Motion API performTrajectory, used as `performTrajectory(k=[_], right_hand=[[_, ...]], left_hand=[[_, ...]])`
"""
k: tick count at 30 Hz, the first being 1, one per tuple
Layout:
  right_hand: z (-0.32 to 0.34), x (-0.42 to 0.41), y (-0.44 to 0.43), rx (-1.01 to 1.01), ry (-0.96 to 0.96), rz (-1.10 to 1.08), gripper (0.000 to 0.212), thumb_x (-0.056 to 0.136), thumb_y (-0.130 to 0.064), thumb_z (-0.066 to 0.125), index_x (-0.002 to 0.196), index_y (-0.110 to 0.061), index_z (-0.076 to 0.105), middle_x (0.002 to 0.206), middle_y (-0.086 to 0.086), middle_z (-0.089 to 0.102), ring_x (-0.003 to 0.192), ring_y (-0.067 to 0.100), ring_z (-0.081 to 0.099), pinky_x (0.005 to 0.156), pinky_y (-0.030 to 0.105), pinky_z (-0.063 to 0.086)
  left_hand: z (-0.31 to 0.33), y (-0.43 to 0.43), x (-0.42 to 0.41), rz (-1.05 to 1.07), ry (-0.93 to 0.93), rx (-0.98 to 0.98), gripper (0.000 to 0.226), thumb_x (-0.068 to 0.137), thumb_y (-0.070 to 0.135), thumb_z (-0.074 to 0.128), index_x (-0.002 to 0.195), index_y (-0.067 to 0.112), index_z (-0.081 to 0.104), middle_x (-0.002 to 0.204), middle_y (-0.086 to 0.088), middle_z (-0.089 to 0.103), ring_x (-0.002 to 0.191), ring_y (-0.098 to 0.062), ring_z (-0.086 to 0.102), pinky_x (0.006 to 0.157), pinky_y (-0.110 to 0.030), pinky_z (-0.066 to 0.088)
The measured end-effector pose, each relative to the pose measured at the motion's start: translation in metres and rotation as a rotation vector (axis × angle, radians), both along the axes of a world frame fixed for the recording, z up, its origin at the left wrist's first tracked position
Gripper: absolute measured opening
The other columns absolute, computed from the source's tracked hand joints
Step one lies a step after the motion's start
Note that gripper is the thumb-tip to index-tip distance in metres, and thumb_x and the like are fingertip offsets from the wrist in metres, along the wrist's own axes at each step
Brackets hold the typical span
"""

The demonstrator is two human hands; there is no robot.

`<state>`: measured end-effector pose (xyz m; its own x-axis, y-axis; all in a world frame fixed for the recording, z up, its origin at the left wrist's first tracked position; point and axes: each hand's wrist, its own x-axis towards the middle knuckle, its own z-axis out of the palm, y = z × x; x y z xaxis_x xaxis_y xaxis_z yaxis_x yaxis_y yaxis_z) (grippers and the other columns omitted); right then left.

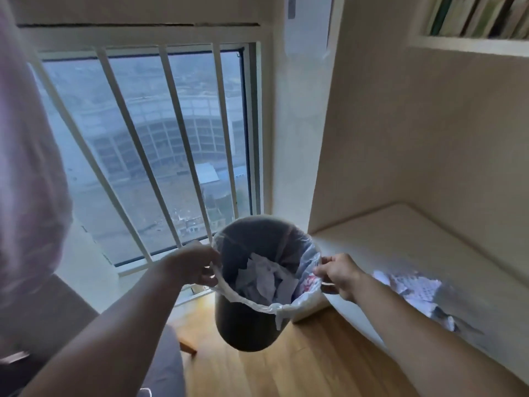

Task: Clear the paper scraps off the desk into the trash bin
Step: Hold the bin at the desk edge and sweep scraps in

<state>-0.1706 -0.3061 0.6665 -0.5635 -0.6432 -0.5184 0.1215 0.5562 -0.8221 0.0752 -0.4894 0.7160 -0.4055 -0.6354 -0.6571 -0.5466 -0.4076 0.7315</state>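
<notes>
A dark round trash bin (243, 328) with a white plastic liner hangs in the air over the wooden floor, beside the desk's left end. My left hand (194, 263) grips its left rim and my right hand (339, 275) grips its right rim and the liner. Crumpled white paper (264, 277) lies inside the bin. More paper scraps (415, 287), white with print, lie blurred on the pale desk (400, 239) just right of my right forearm.
A tall barred window (148, 156) fills the wall behind the bin. A bookshelf (481, 15) sits above the desk at top right. A pink curtain or cloth (25, 167) hangs at the left. A grey seat (163, 368) is at bottom left.
</notes>
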Motion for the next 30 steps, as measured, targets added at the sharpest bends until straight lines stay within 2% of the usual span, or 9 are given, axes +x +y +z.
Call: performTrajectory(k=[3,6,9,11,13,17,22,24,30], right_hand=[[-0.031,0.025,-0.001,0.031,-0.038,-0.043,0.010,0.085,0.001,0.063,0.093,-0.004,0.066,0.096,0.020,0.069,0.081,0.031,0.067,0.060,0.036,0.056],[-0.059,0.042,0.006,0.059,-0.070,-0.046,0.013,0.086,-0.002,0.065,0.099,-0.002,0.066,0.097,0.019,0.071,0.083,0.033,0.071,0.072,0.044,0.062],[-0.080,0.051,0.021,0.095,-0.123,-0.073,0.017,0.089,-0.003,0.063,0.105,-0.006,0.060,0.100,0.019,0.069,0.086,0.030,0.070,0.067,0.039,0.061],[-0.093,0.048,0.032,0.110,-0.137,-0.101,0.028,0.089,-0.006,0.061,0.115,-0.008,0.052,0.107,0.020,0.065,0.089,0.028,0.067,0.066,0.039,0.059],[-0.105,0.035,0.044,0.128,-0.019,-0.095,0.035,0.087,-0.010,0.062,0.119,-0.013,0.049,0.108,0.014,0.063,0.092,0.026,0.064,0.068,0.041,0.059],[-0.107,-0.017,0.072,0.185,0.465,0.039,0.042,0.083,-0.018,0.064,0.123,-0.013,0.053,0.113,0.008,0.058,0.100,0.027,0.061,0.084,0.038,0.053],[-0.104,-0.109,0.113,0.298,0.950,0.101,0.058,0.084,-0.021,0.061,0.140,-0.021,0.043,0.137,0.014,0.042,0.121,0.038,0.045,0.092,0.044,0.045],[-0.104,-0.145,0.125,0.389,0.952,0.091,0.067,0.082,-0.031,0.064,0.144,-0.028,0.037,0.146,0.010,0.033,0.128,0.039,0.037,0.098,0.046,0.044],[-0.128,-0.225,0.120,0.555,0.761,0.299,0.087,0.081,-0.069,0.052,0.151,-0.043,0.008,0.163,-0.009,-0.009,0.147,0.038,0.012,0.113,0.054,0.029]], left_hand=[[-0.024,0.004,0.025,0.036,-0.010,0.017,0.022,0.083,-0.013,0.052,0.098,0.002,0.050,0.086,-0.015,0.047,0.071,-0.027,0.056,0.053,-0.036,0.058],[-0.053,0.013,0.040,0.073,-0.045,0.028,0.023,0.082,-0.013,0.055,0.099,0.001,0.052,0.092,-0.018,0.048,0.078,-0.032,0.059,0.046,-0.035,0.056],[-0.083,0.025,0.043,0.071,-0.076,0.038,0.023,0.082,-0.013,0.056,0.101,0.000,0.052,0.093,-0.019,0.048,0.077,-0.033,0.058,0.039,-0.030,0.052],[-0.104,0.032,0.038,0.042,-0.110,0.045,0.025,0.081,-0.012,0.058,0.105,-0.003,0.054,0.100,-0.023,0.052,0.082,-0.036,0.061,0.047,-0.036,0.058],[-0.125,0.041,0.029,0.013,-0.168,0.049,0.025,0.081,-0.009,0.060,0.105,-0.003,0.054,0.100,-0.025,0.054,0.080,-0.037,0.064,0.060,-0.043,0.060],[-0.164,0.062,-0.003,-0.021,-0.209,0.064,0.018,0.083,-0.014,0.053,0.100,-0.009,0.050,0.085,-0.019,0.043,0.064,-0.029,0.051,0.068,-0.043,0.049],[-0.197,0.091,-0.054,-0.120,-0.247,0.058,0.029,0.084,-0.010,0.055,0.113,-0.011,0.052,0.110,-0.031,0.054,0.095,-0.049,0.063,0.074,-0.055,0.058],[-0.206,0.100,-0.077,-0.149,-0.260,0.069,0.030,0.085,-0.009,0.056,0.115,-0.010,0.054,0.118,-0.031,0.055,0.103,-0.048,0.061,0.071,-0.051,0.061],[-0.228,0.109,-0.129,-0.154,-0.277,0.127,0.031,0.080,-0.013,0.056,0.111,-0.009,0.056,0.111,-0.028,0.056,0.095,-0.041,0.061,0.057,-0.043,0.061]])
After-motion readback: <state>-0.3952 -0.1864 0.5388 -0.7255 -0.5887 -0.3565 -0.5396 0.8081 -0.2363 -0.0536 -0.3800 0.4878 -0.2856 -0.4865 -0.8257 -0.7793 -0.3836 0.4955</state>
